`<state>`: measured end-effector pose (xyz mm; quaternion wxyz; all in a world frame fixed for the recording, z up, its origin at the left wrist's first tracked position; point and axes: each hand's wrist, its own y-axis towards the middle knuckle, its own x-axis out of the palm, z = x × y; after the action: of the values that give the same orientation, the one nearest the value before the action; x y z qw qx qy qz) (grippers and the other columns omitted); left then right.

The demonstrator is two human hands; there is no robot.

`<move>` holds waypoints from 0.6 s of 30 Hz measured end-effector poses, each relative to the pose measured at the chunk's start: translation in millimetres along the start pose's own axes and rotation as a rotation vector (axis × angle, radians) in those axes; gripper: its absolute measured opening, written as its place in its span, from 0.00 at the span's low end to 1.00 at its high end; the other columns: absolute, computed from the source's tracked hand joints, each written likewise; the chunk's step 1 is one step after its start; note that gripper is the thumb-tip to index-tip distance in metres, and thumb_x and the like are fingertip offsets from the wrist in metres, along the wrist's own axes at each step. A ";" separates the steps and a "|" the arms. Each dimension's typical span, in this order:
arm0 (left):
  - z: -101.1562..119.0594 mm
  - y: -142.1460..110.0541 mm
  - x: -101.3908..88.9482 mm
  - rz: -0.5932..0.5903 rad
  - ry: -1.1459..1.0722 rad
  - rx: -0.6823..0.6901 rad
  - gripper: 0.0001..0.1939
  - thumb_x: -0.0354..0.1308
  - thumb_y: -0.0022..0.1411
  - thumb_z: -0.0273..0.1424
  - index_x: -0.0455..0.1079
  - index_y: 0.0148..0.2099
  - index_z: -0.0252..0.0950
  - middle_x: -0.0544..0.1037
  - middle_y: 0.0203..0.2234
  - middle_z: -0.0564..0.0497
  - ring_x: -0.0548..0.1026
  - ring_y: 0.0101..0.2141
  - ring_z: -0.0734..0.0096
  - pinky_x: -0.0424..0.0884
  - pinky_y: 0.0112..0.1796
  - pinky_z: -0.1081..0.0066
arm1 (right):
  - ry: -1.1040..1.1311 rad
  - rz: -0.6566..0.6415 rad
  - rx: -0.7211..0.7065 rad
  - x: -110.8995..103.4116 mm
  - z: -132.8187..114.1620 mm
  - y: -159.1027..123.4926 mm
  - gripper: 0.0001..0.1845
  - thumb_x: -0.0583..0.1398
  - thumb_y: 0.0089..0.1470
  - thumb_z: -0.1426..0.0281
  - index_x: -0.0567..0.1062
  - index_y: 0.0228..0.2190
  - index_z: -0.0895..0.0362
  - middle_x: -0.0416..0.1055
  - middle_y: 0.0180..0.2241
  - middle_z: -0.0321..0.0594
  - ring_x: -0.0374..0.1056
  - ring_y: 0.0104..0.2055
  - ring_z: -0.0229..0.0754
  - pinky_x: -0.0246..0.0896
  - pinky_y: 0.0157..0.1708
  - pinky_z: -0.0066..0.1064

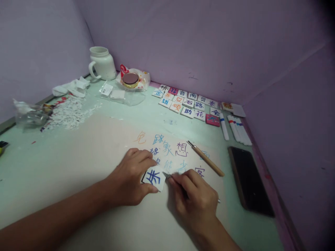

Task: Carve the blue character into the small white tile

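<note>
My left hand (131,179) pinches a small white tile (154,177) bearing a blue character, holding it down on a white sheet (104,146) covered with coloured characters. My right hand (195,198) is closed round a thin carving knife whose metal tip (165,174) touches the tile's right edge. A second wooden-handled knife (206,159) lies loose on the sheet, just beyond my right hand.
A black phone (250,181) lies at the right. Several character tiles (187,103) and white markers (235,127) line the far right. A white mug (102,63), a round tin (130,79), plastic bags and white shavings (69,113) sit at the far left.
</note>
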<state>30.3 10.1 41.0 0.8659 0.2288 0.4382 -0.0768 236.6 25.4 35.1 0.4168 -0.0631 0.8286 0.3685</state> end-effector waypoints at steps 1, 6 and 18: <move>0.0 0.2 -0.2 -0.001 0.000 -0.001 0.26 0.72 0.44 0.29 0.67 0.44 0.30 0.72 0.39 0.43 0.70 0.42 0.55 0.62 0.45 0.57 | -0.034 0.009 0.006 0.7 -0.5 0.2 0.07 0.59 0.56 0.73 0.77 0.28 0.57 0.67 0.21 0.35 0.62 0.22 0.35 0.47 0.21 0.29; 1.0 -0.4 -0.1 -0.005 -0.003 -0.008 0.26 0.72 0.43 0.28 0.67 0.44 0.30 0.73 0.39 0.43 0.70 0.41 0.55 0.63 0.44 0.57 | -0.160 -0.007 -0.022 1.6 -3.2 2.3 0.11 0.57 0.58 0.71 0.76 0.25 0.56 0.65 0.20 0.34 0.58 0.21 0.35 0.44 0.20 0.31; 1.9 -0.3 -2.1 -0.009 -0.011 -0.018 0.27 0.73 0.42 0.29 0.67 0.44 0.30 0.73 0.39 0.42 0.71 0.41 0.55 0.64 0.44 0.55 | -0.019 -0.069 -0.030 -4.2 -0.9 1.9 0.09 0.57 0.55 0.73 0.76 0.26 0.57 0.63 0.20 0.33 0.57 0.20 0.34 0.45 0.19 0.29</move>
<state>30.3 8.8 43.5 0.8699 0.2188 0.4351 -0.0781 237.9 25.3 39.6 0.4361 -0.0944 0.8163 0.3668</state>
